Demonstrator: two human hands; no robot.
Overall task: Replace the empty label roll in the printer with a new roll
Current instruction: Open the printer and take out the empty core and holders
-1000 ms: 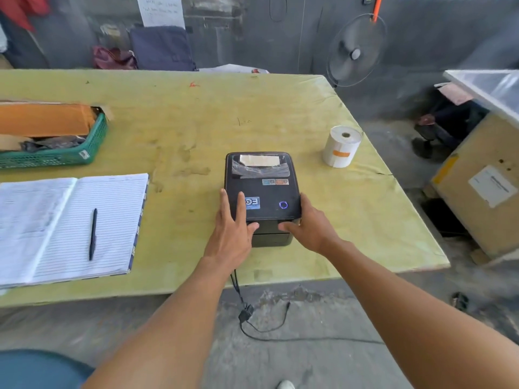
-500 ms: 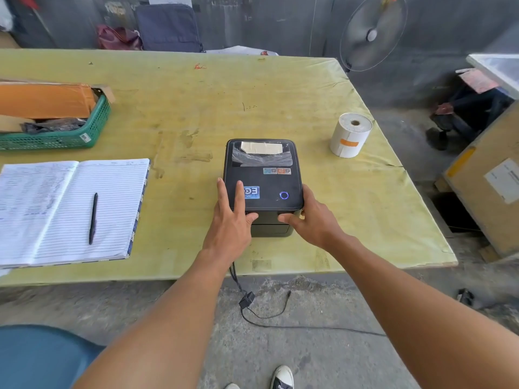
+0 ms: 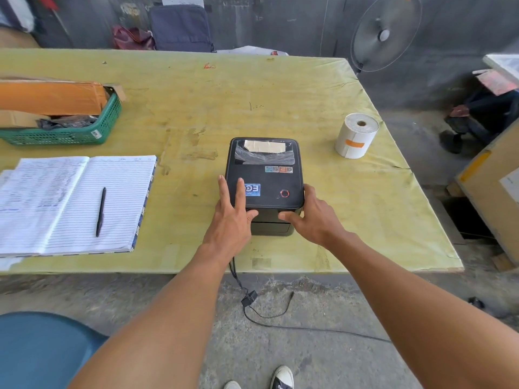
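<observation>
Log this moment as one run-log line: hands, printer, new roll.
printer: lid closed | left hand: fingers flat on lid | right hand: grips right front corner | new roll: upright on table, untouched

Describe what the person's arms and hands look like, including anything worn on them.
Both are bare. The left forearm and right forearm show no sleeves as far up as the frame reaches. The left hand and right hand have no gloves, and no watch, bracelet or ring is visible on the sides that show. No tattoos or markings stand out.
</observation>
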